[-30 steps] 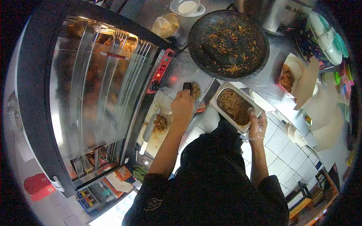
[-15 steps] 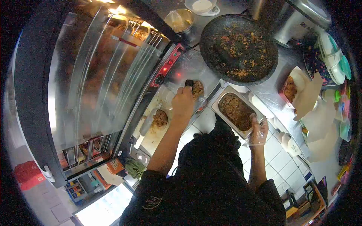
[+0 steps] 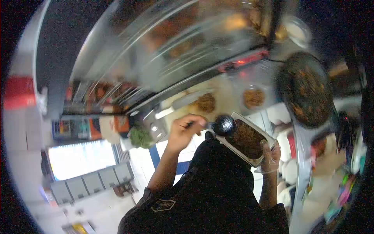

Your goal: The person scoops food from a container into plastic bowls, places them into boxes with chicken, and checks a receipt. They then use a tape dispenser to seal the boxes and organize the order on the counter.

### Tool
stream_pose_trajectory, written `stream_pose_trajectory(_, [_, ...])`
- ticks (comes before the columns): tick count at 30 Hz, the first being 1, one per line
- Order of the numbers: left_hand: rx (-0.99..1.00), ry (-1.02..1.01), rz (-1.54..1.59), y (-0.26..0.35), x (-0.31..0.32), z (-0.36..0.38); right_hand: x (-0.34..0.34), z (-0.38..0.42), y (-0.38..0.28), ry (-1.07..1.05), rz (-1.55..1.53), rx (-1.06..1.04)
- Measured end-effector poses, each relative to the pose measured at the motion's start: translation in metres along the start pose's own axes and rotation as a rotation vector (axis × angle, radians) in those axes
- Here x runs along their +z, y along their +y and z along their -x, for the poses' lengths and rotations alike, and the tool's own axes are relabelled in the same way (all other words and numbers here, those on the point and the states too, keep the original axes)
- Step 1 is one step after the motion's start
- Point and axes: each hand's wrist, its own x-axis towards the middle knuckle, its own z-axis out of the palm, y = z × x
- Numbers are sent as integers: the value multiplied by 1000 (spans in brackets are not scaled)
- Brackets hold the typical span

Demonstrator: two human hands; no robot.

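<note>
My left hand is closed on the handle of a spoon; its dark, shiny round bowl is over the near left corner of a metal food pan. Brown minced meat fills much of that rectangular pan. On the pan's right end, my right hand, in a clear plastic glove, grips the rim. Beyond the left hand, a broad-bladed knife lies on a pale cutting board beside a heap of chopped meat. Another meat portion sits on clear plastic. Motion blurs the view.
A glass-fronted warming cabinet stands along the far side. At the right is a large dark frying pan with food bits. Open food boxes stand on the right counter. A bright screen is at lower left.
The view has swung, and the surroundings appear shifted and turned. My left hand has come away from the portion on plastic, bringing the spoon to the metal pan, still in my right hand.
</note>
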Motion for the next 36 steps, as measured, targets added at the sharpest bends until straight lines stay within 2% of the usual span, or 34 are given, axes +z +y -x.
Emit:
stream_pose_trajectory(1, [-14,-66,-121,4,-11,12,16,-4,2,-79,11,24])
stream_pose_trajectory(3, [211,-97,-393,-7,-30,28,54,-9,9,-209,-43,52])
stream_pose_trajectory(4, [214,-72,-531,-22,-40,33,72,-12,21,-262,-42,105])
stream_pose_trajectory(5, [210,-34,-521,-26,-52,42,90,-13,31,-308,-39,150])
stream_pose_trajectory(7, [330,215,-893,-35,-81,55,134,-15,45,-383,-54,197])
stream_pose_trajectory(9, [279,669,-751,-69,-128,70,173,-15,60,-454,-61,184])
stream_pose_trajectory(10, [287,865,-576,-105,-159,78,189,-16,75,-455,-42,177])
stream_pose_trajectory(11, [33,1036,-346,-148,-188,90,202,-18,94,-466,-103,240])
stream_pose_trajectory(12, [-134,1066,-421,-166,-208,98,212,-19,109,-473,-161,304])
stream_pose_trajectory(13, [-131,1089,-429,-201,-218,102,223,-19,117,-469,-132,296])
stream_pose_trajectory(15, [-215,935,-879,-262,-225,115,249,-18,132,-446,-157,315])
stream_pose_trajectory(17, [-378,823,-1007,-261,-211,111,262,-18,154,-444,-219,305])
stream_pose_trajectory(19, [-414,770,-969,-256,-207,100,268,-18,172,-324,-247,240])
stream_pose_trajectory(21, [-456,828,-1008,-248,-214,88,271,-15,172,-333,-196,221])
stream_pose_trajectory(22, [-631,673,-845,-241,-222,81,271,-13,171,-345,-153,205])
stream_pose_trajectory(25, [-550,641,-749,-228,-241,63,284,1,163,-297,-250,204])
stream_pose_trajectory(26, [-611,592,-759,-223,-244,56,298,11,145,-274,-254,218])
stream_pose_trajectory(29, [-701,499,-772,-228,-248,41,289,11,153,-307,-217,207])
stream_pose_trajectory(30, [-689,494,-773,-232,-248,37,286,8,157,-285,-177,211])
stream_pose_trajectory(32, [-686,659,-949,-245,-253,30,283,9,157,-270,-183,219])
stream_pose_trajectory(33, [-675,670,-953,-252,-262,29,284,9,157,-260,-191,238])
stream_pose_trajectory(35, [-794,514,-521,-262,-288,27,284,5,157,-278,-169,230])
stream_pose_trajectory(36, [-776,516,-538,-265,-296,34,282,3,159,-280,-134,231])
